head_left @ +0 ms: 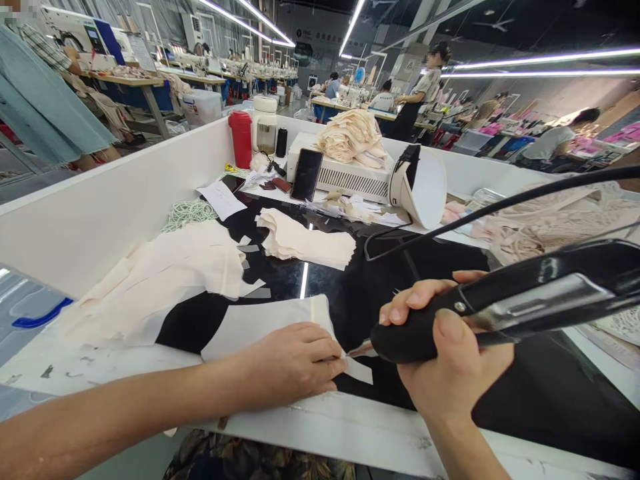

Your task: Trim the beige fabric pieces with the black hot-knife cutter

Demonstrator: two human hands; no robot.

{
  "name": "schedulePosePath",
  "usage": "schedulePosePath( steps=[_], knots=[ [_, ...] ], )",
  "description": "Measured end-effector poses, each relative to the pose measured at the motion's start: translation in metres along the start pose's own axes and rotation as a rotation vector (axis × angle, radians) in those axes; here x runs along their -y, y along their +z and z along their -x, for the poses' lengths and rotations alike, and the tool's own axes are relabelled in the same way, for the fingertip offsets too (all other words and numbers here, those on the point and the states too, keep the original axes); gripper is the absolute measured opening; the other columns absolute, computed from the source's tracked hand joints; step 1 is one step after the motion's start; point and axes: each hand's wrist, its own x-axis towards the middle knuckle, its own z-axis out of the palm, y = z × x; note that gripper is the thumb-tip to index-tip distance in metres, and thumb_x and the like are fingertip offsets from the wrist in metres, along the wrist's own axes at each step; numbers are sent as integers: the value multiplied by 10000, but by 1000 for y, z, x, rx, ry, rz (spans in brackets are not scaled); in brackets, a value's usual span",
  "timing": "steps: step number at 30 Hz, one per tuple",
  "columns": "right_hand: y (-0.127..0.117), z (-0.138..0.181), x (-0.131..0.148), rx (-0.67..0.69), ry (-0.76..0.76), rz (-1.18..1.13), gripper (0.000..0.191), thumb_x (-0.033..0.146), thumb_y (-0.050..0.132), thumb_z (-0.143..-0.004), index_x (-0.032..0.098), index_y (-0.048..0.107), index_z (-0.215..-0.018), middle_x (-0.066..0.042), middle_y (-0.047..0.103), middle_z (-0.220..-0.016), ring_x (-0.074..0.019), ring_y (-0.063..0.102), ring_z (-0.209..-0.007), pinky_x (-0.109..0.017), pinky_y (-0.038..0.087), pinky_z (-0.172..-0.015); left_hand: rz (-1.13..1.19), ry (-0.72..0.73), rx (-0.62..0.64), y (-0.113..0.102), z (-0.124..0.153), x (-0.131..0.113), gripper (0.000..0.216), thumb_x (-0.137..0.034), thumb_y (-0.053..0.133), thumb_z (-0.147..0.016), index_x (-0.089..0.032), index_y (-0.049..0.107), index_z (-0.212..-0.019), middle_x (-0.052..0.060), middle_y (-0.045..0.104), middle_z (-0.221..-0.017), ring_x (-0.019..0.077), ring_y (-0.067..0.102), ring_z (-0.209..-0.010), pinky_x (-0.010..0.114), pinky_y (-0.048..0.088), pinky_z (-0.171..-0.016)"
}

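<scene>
My left hand [305, 363] rests on a white fabric piece [270, 327] near the front edge of the black glossy work surface [370, 293]. Its fingers are closed at the fabric's right edge. A black corded electric hand tool [500, 307] is gripped in my right hand [450, 353], with a silver strip along its body. The tool's narrow metal tip [363, 348] points left and meets the fabric edge beside my left fingertips. Just below the tip lies a thin white strip [360, 371]. What the left fingertips pinch is partly hidden.
Cream fabric stacks lie left [170, 273] and ahead [305, 240]. Farther back are a phone [307, 175], a red flask [241, 140] and a white lamp-like shade [425, 187]. A black cable [500, 203] crosses the right. White walls [100, 207] edge the table; people sew beyond.
</scene>
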Motion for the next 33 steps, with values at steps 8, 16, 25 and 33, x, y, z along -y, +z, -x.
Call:
schedulePosePath(
  steps=[8,16,25,33],
  knots=[
    [-13,-1,9,-49,-14,39,418,382,936,-824,276,677,-1134,66,679,-778,-159,649,-534,-302,577,-487,-45,0,42,-1,1,0,214,-301,760,-1142,-137,733,-1277,89,782,-1169,229,731,-1118,360,612,-1089],
    [-15,1,8,-51,11,57,418,352,960,-829,272,676,-1125,59,707,-785,-154,657,-554,-301,597,-512,-70,14,47,-3,1,0,205,-296,745,-1153,-131,741,-1273,97,776,-1160,232,738,-1123,355,594,-1115],
    [-6,8,13,6,22,-58,427,399,963,-841,283,695,-1152,63,683,-792,-152,654,-548,-295,582,-484,-12,27,23,-2,-1,1,190,-221,659,-1181,-90,736,-1296,96,798,-1155,229,738,-1114,359,587,-1128],
    [-1,12,10,20,45,-51,400,365,989,-863,273,717,-1141,54,716,-789,-158,680,-552,-295,601,-504,30,-1,24,-1,0,2,260,-238,549,-1230,-113,723,-1377,97,823,-1199,228,753,-1137,354,583,-1146]
  ],
)
